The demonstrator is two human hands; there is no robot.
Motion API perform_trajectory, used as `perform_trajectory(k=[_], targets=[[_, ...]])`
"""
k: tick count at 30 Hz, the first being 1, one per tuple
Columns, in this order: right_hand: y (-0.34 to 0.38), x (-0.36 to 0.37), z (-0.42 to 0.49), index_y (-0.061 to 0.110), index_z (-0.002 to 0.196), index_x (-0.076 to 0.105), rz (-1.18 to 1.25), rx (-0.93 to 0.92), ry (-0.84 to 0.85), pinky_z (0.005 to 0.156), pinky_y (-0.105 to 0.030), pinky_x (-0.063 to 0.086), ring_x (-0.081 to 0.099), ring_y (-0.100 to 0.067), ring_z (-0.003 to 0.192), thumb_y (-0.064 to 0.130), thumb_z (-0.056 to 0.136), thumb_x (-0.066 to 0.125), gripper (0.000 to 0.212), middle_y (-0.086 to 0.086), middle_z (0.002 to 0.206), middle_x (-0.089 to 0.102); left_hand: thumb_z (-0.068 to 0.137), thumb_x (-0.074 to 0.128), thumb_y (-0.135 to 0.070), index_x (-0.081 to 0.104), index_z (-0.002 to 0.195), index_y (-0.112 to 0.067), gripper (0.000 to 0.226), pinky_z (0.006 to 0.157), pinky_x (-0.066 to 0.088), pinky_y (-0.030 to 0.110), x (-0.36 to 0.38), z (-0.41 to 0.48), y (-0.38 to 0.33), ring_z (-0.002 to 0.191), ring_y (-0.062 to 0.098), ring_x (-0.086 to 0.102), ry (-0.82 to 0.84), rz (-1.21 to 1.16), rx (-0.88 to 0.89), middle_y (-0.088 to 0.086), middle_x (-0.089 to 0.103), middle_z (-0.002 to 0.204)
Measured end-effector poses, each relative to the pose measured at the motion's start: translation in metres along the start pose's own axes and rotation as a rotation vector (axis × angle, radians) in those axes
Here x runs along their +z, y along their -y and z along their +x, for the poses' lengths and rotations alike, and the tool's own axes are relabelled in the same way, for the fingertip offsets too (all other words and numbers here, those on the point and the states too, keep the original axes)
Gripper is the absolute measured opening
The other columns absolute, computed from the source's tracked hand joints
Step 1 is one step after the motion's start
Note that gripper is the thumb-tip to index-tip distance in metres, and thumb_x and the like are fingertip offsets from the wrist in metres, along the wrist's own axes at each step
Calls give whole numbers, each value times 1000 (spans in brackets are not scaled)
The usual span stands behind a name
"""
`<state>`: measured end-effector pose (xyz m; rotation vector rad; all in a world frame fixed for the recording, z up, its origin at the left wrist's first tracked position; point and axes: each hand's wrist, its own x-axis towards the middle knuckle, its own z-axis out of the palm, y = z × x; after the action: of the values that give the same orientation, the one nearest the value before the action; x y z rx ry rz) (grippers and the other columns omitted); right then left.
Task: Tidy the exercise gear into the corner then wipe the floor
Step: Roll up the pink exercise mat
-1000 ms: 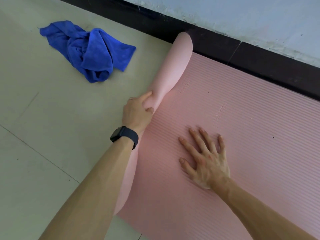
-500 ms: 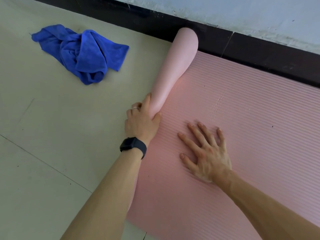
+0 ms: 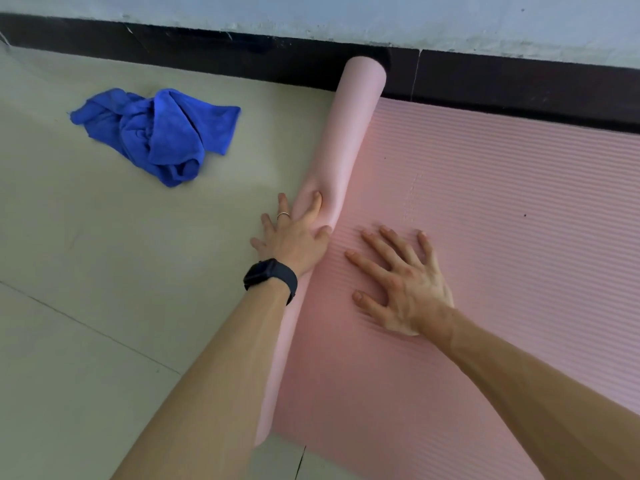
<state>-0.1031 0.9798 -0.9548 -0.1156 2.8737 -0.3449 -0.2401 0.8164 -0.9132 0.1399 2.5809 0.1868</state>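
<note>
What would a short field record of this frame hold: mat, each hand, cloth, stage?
mat: pink, partly rolled; roll ends near the baseboard
left hand: fingers spread, pressing the roll
right hand: flat on the unrolled part
cloth: blue, crumpled on the floor, left of the roll, untouched
stage: mat not fully rolled; wiping not begun

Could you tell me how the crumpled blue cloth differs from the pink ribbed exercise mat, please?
The crumpled blue cloth lies bunched; the pink ribbed exercise mat is partly rolled. The cloth is untouched; the left hand presses the mat's roll, the right hand its flat part. Both lie on the floor.
</note>
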Motion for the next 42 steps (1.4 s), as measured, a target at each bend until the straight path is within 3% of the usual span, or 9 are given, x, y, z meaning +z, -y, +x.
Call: perform_trajectory(k=[7, 13, 17, 21, 24, 31, 37, 39, 42], targets=[[-23, -19, -13, 39, 153, 29, 341, 71, 33, 121, -41, -14, -4, -3, 152, 55, 96, 38, 60, 13, 167, 7, 100, 18, -42, -5, 150, -54, 57, 107, 23, 67, 24, -29, -37, 150, 42, 4, -58, 95, -14, -1, -17, 166], [-58, 7, -117, 49, 154, -1, 70, 528, -15, 113, -68, -12, -23, -28, 150, 77, 92, 18, 70, -1, 167, -12, 90, 45, -16, 23, 149, -48, 70, 78, 48, 41, 18, -34, -36, 114, 39, 53, -231, -36, 60, 0, 20, 163], [-62, 15, -127, 49, 150, -21, 60, 545, 79, 112, -71, -12, -36, -27, 145, 81, 88, 2, 74, 0, 163, -29, 81, 66, -6, 32, 148, -26, 78, 81, 49, 43, 31, -51, -51, 120, 32, 48, -471, -207, 34, 7, 45, 142], [-67, 8, -126, 49, 147, -29, 104, 517, 127, 111, -71, -16, -43, -27, 141, 82, 86, 2, 75, 1, 158, -38, 90, 63, -37, 27, 154, -26, 75, 100, 38, 46, 37, -59, -69, 136, 35, 34, -379, 73, 48, 14, 30, 157], [-67, 6, -126, 49, 145, -31, 127, 504, 161, 110, -71, -17, -45, -27, 140, 83, 85, 2, 76, 1, 157, -41, 95, 30, -64, 22, 152, -44, 61, 111, 13, 66, 43, -67, -83, 150, 43, 2, -245, 114, 20, 12, 0, 167], [-68, 2, -126, 51, 145, -29, 156, 494, 185, 110, -71, -17, -43, -28, 141, 84, 84, 5, 77, 1, 157, -40, 100, 43, -28, 50, 137, -47, 42, 93, 39, 28, 24, -73, -77, 125, 21, 53, -138, -375, 127, -5, 50, 147], [-76, -3, -126, 57, 145, -24, 234, 476, 203, 111, -68, -19, -42, -24, 142, 82, 86, 17, 76, 6, 157, -39, 96, 48, -6, 46, 144, -45, 62, 105, 25, 17, 5, -77, -61, 141, 8, 38, 118, -601, 204, -10, 37, 157], [-81, -6, -130, 60, 144, -22, 237, 457, 211, 114, -65, -17, -38, -21, 144, 83, 86, 20, 75, 9, 158, -37, 92, 63, -18, 33, 150, -44, 71, 103, 32, 22, 16, -80, -61, 129, 10, 49, -9, -522, 169, 2, 29, 157], [-90, -14, -135, 64, 143, -18, 248, 424, 246, 116, -61, -16, -35, -17, 146, 83, 85, 23, 74, 13, 159, -35, 69, 79, -59, -4, 155, -40, 121, 115, 27, 47, 41, -87, -69, 147, 28, 22, 3, -417, -93, 9, 2, 163]])
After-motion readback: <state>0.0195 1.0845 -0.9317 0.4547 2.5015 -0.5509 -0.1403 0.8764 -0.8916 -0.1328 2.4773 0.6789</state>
